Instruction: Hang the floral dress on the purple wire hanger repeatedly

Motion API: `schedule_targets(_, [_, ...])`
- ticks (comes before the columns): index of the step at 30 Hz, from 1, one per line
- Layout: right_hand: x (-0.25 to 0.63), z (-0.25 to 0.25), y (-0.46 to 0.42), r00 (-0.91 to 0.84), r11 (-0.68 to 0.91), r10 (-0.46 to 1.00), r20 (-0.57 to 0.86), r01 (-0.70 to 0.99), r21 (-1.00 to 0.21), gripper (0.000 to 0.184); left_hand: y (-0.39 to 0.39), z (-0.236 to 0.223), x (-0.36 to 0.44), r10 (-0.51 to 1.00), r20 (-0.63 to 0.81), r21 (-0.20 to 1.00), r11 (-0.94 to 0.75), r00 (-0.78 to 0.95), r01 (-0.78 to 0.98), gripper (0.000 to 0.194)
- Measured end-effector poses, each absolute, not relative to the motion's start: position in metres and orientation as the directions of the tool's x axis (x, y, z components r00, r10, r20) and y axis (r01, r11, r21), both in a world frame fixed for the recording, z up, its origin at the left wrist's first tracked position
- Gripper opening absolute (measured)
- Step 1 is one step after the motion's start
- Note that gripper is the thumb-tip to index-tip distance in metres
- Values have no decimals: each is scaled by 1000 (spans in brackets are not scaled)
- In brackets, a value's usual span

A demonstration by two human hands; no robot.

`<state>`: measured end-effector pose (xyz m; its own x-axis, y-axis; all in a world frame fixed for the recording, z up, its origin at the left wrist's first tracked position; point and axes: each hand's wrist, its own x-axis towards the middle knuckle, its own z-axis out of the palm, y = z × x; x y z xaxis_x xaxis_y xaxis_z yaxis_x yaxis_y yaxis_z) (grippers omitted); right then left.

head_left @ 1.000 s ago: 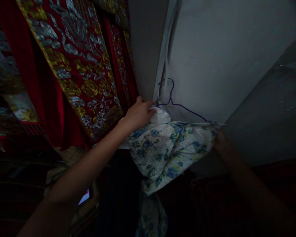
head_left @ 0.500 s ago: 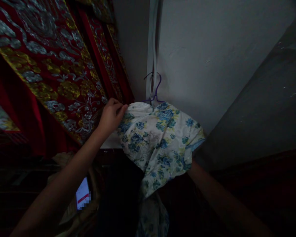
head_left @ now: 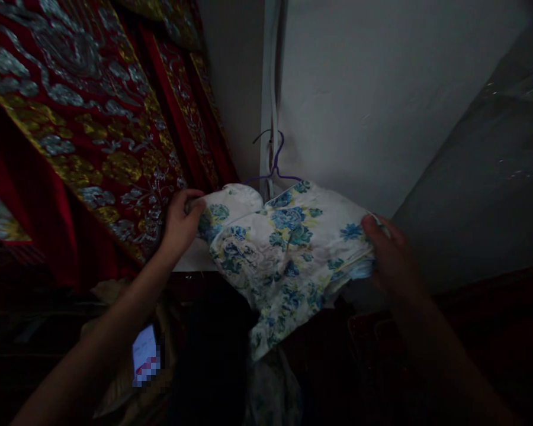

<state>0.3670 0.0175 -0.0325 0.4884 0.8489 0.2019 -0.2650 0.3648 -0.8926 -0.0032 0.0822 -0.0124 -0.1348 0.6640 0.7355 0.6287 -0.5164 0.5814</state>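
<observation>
A white garment with blue and yellow flowers (head_left: 288,236) hangs on a thin purple hanger (head_left: 275,168), whose hook is at a white cord or pipe in the wall corner. My left hand (head_left: 184,216) pinches the garment's left shoulder edge between thumb and fingers. At the opposite side, my right hand (head_left: 384,242) grips the right shoulder or sleeve edge, thumb in front and fingers behind. The cloth is spread between both hands, and its lower part falls in folds towards the dark area below. Most of the hanger's arms are hidden under the cloth.
Red cloth with silver and gold embroidery (head_left: 111,136) hangs close on the left. A pale wall (head_left: 346,89) stands behind the garment, with a translucent sheet (head_left: 493,183) at the right. Below left, a lit phone (head_left: 145,349) lies on something dim.
My right hand has come out from beneath the garment and now grips its right edge. My left hand has slid left and slightly down along the shoulder, and the cloth is spread wider.
</observation>
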Motion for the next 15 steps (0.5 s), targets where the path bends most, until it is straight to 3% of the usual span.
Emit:
schedule_targets(6, [329,-35,1,626,452,770,124,-399,-798,38,59,-1,14,559,818,307,-626,138,717,31])
schedule_targets(15, [304,-31,5,742,511,670,-18,-479,-714,26,20,-15,32,618,728,392,-731,297,559,28])
